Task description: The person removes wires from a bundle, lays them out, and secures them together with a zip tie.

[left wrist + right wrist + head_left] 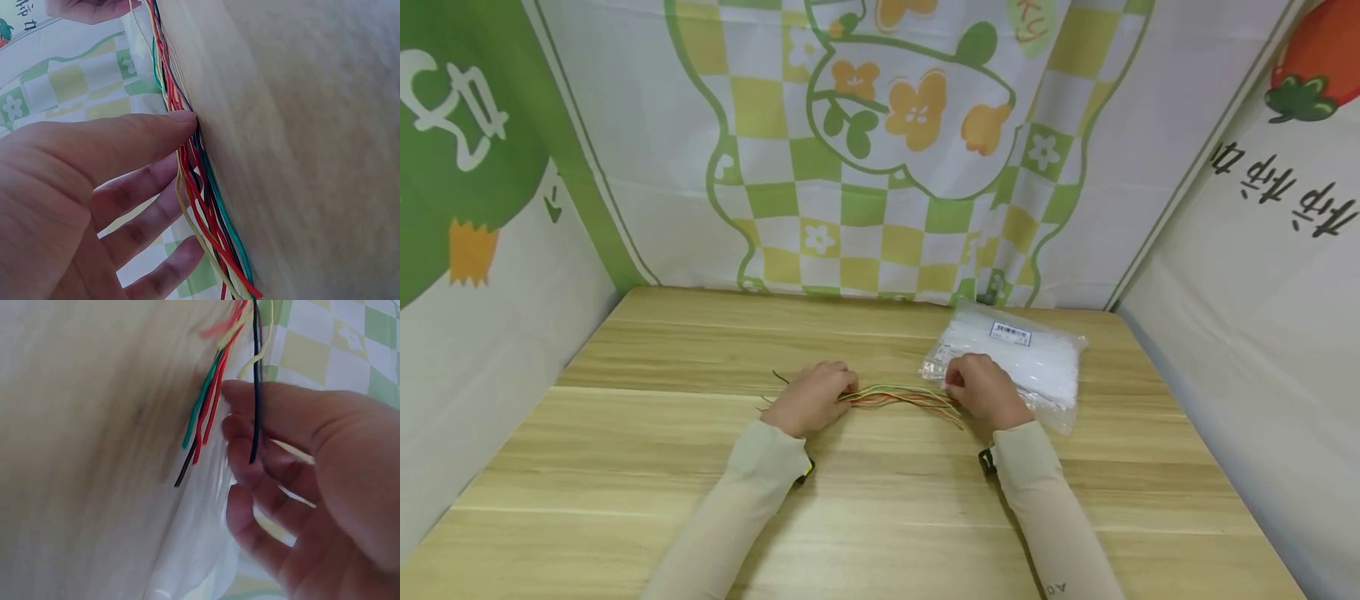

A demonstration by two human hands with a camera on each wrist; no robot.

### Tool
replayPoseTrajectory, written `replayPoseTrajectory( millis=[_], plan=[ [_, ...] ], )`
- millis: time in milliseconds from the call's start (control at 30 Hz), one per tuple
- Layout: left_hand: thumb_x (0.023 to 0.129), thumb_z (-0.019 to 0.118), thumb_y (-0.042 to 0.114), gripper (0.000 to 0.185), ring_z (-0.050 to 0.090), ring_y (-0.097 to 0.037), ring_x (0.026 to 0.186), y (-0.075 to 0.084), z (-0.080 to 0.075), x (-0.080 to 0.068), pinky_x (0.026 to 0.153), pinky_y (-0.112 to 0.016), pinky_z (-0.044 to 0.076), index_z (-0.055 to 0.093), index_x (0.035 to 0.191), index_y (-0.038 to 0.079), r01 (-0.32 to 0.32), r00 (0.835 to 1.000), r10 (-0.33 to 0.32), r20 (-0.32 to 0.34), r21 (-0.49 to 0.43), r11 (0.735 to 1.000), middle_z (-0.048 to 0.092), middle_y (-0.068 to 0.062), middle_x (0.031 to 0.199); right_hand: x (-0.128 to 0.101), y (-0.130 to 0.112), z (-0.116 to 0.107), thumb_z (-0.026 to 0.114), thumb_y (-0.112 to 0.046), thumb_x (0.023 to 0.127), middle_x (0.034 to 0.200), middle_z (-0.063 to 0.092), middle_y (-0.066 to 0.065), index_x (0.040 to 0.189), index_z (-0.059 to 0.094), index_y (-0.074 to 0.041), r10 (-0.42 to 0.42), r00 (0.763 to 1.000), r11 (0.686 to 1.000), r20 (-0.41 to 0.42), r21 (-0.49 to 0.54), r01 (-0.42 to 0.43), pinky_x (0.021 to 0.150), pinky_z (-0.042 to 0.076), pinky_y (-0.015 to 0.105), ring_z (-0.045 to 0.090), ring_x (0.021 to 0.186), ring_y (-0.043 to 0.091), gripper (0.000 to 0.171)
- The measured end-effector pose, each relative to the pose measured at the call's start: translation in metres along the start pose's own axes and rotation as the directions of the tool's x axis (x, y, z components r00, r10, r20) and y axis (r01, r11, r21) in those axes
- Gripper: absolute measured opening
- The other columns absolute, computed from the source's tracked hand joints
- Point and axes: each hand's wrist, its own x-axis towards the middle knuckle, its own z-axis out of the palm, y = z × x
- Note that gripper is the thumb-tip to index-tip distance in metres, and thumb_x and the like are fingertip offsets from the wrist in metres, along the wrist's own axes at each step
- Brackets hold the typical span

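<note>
The left hand [811, 400] presses relaxed fingers on one end of a bundle of thin coloured wires [898, 397] lying mid-worktop, and the right hand [983, 389] pinches the other end, beside a clear bag of white ties [1022, 354] near the far right corner. Loose strands already splay, so a tug could probably scatter them. The bag's white label [1010, 333] is too small to read; the right wall shows dark characters.

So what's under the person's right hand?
Under the right hand lie the ends of the colored wires and the near edge of a clear plastic bag with white contents, all on the wooden table. The hand hides where the fingertips touch.
</note>
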Motion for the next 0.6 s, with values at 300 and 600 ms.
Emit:
replayPoseTrajectory(
  millis=[300, 600],
  plan=[
    [0.095, 0.079, 0.010, 0.017, 0.067, -0.030, 0.108, 0.000, 0.000, -0.001, 0.092, -0.047, 0.057, 0.073, 0.112, 0.009, 0.007, 1.000, -0.007, 0.006, -0.015, 1.000, 0.070, -0.006, 0.110, -0.012, -0.007, -0.022, 0.074, -0.013, 0.099, 0.097, 0.073, 0.004, 0.101, 0.078, -0.008, 0.008, 0.995, 0.998, -0.101, 0.070, -0.001, 0.079, 0.060, 0.039, 0.069, 0.088, 0.018, 0.006],
    [0.096, 0.078, 0.009, 0.016, 0.066, -0.030, 0.108, -0.001, 0.001, -0.001, 0.093, -0.047, 0.056, 0.073, 0.110, 0.009, 0.011, 1.000, -0.011, 0.005, -0.025, 1.000, 0.069, -0.006, 0.109, -0.018, -0.018, -0.043, 0.075, -0.010, 0.097, 0.097, 0.077, 0.005, 0.099, 0.081, -0.008, -0.049, 0.987, 0.996, -0.154, 0.067, 0.060, 0.082, 0.061, 0.040, 0.072, 0.088, 0.018, 0.007]
  ],
)
